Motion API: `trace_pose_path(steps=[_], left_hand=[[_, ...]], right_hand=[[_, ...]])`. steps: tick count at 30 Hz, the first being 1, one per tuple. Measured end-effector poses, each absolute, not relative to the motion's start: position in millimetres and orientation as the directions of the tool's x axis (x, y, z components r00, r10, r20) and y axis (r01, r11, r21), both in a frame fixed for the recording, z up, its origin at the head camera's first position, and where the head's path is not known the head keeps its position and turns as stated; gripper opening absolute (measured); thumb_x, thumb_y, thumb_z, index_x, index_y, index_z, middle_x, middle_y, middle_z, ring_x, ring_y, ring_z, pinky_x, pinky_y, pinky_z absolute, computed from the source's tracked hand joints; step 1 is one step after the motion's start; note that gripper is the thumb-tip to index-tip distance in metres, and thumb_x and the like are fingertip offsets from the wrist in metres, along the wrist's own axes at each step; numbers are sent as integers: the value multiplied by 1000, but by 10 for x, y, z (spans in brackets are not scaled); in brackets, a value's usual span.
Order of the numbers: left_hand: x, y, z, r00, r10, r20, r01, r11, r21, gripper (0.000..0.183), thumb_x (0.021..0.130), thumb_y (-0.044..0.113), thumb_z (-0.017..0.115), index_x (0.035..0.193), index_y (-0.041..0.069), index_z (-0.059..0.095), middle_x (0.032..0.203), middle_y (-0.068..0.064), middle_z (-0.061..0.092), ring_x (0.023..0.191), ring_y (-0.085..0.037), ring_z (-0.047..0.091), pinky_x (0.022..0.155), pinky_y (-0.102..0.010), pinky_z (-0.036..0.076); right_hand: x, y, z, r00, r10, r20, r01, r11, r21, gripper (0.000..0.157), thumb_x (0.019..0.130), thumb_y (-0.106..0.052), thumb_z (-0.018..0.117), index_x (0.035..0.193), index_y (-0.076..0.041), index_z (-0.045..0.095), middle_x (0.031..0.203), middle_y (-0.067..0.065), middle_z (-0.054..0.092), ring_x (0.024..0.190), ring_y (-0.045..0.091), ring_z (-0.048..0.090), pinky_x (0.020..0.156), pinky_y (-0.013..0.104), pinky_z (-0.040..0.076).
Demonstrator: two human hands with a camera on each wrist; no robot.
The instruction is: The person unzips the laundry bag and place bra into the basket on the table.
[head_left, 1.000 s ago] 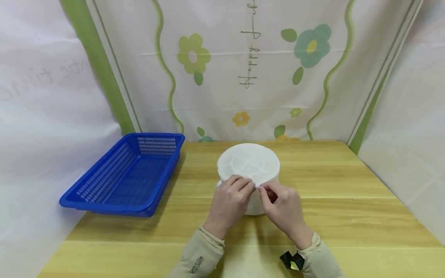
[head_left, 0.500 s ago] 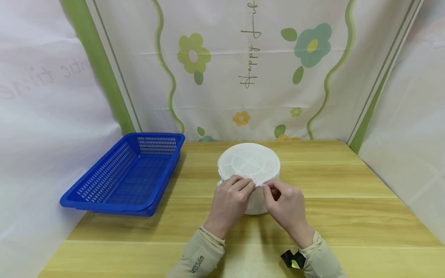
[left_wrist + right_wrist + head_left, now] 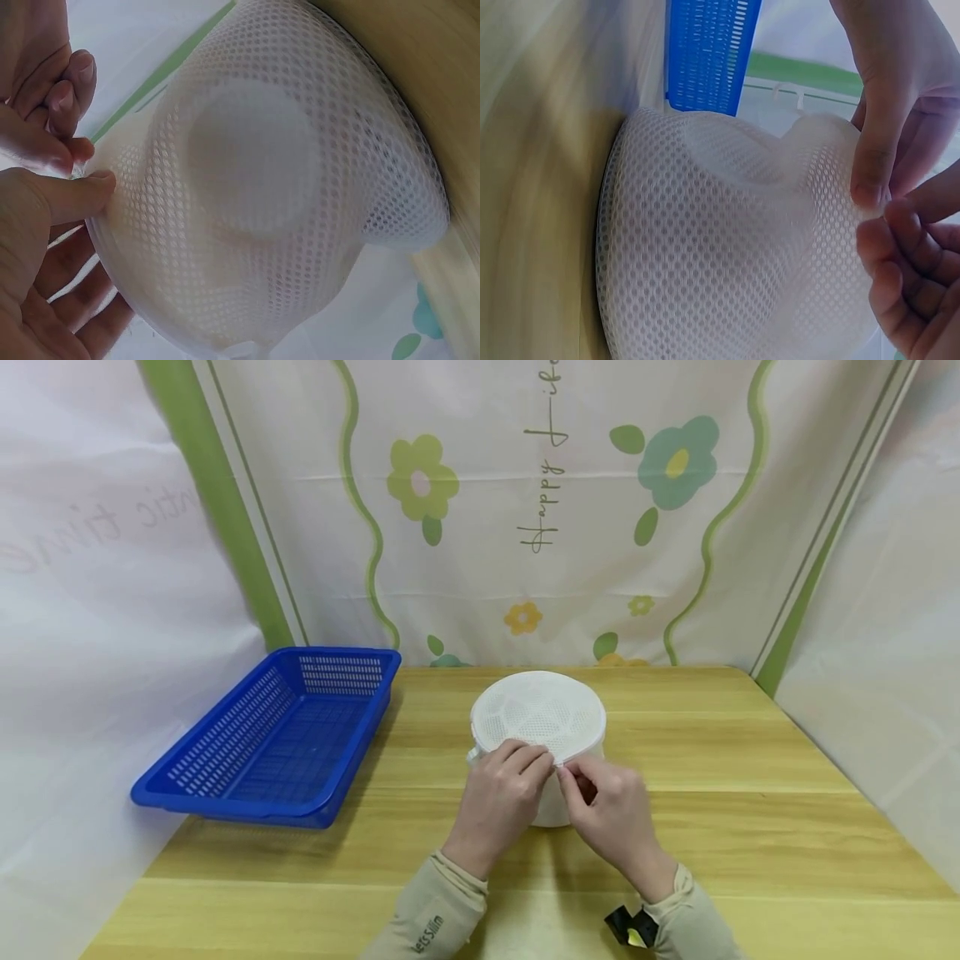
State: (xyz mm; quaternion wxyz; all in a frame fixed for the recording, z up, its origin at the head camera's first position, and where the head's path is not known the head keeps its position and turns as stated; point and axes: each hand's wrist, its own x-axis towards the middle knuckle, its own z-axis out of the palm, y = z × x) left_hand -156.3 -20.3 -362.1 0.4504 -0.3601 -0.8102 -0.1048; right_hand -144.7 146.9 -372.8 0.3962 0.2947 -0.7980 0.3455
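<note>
A round white mesh laundry bag (image 3: pixel 536 706) stands upright on the table, its flat mesh top facing up. My left hand (image 3: pixel 501 802) pinches the near edge of the top, thumb (image 3: pixel 86 196) on the mesh side and fingers over the rim. Close beside it, my right hand (image 3: pixel 617 814) pinches at the same seam with thumb and index finger. What lies between these right fingertips is too small and covered to make out. In the right wrist view the mesh wall (image 3: pixel 705 247) bulges and dents below both hands. A pale round shape (image 3: pixel 251 157) shows at the wall.
A blue plastic basket (image 3: pixel 330 777) stands on the left of the wooden table (image 3: pixel 720 852). Printed curtains (image 3: pixel 480 552) rise behind and at both sides. A black device (image 3: pixel 630 927) is strapped at my right wrist.
My right hand shifted slightly right along the rim, then came back left beside the left hand. The left hand keeps its place on the edge; the bag stays put.
</note>
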Motion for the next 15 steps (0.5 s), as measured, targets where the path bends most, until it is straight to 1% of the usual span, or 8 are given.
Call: trace_pose_path(steps=[4,6,11,15], left_hand=[[-1563,-205,-3625,-348,476,808,674,726,-138,4,88,8,72,89,10,75,96,0,72,90,-15,63,80,-24,53],[-1565,-205,-3625,-345,472,811,674,727,-136,3,87,8,73,87,10,75,96,1,72,90,-15,63,79,-24,53],[-1566,-205,-3622,-335,472,816,670,728,-146,5,83,8,78,86,11,75,94,2,72,88,-14,63,77,-23,54],[-1564,-207,-3620,-329,469,820,668,729,-149,4,83,9,78,84,12,76,95,2,73,88,-13,64,77,-23,54]], right_hand=[[-1441,1460,-3725,-507,-222,833,-768,554,-320,11,84,0,65,75,-7,67,59,-11,50,48,-1,42,40,14,36],[-1436,1458,-3723,-506,-220,834,-770,550,-323,11,83,0,65,75,-6,68,59,-10,51,48,-1,42,40,14,36],[-1426,1460,-3720,-519,-200,831,-755,563,-336,11,83,0,65,76,-8,68,59,-10,50,48,0,43,41,15,36],[-1428,1462,-3722,-517,-177,837,-739,585,-333,11,82,-1,66,74,-7,68,58,-11,50,47,0,42,40,15,35]])
